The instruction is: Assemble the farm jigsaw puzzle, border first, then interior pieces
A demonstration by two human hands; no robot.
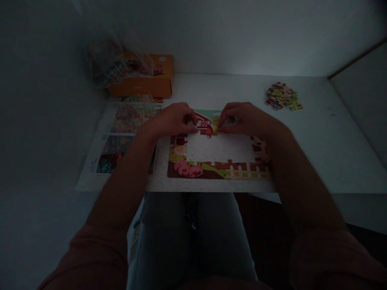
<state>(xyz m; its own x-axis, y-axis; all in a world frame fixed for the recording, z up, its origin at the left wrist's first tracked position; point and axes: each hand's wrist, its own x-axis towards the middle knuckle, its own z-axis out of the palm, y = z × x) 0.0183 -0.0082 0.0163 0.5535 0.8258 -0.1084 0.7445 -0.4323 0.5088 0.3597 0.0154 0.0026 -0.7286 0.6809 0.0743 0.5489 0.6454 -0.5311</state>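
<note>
The room is dim. A partly assembled farm jigsaw puzzle (pixel 187 169) lies on a pale backing board (pixel 219 148), with pieces forming its left, bottom and right sides. My left hand (pixel 171 121) and my right hand (pixel 244 121) meet at its top edge. The fingertips of both hands pinch a joined group of pieces showing a red barn (pixel 204 125), which sits above the bare middle of the board. Part of this group is hidden by my fingers. A pink pig shows on the pieces at the lower left.
A loose heap of puzzle pieces (pixel 282 96) lies at the back right of the white table (pixel 314 141). An orange box (pixel 151 80) with a clear plastic bag (pixel 117 64) stands at the back left, above a printed picture sheet (pixel 121 137). Walls bound the back and left.
</note>
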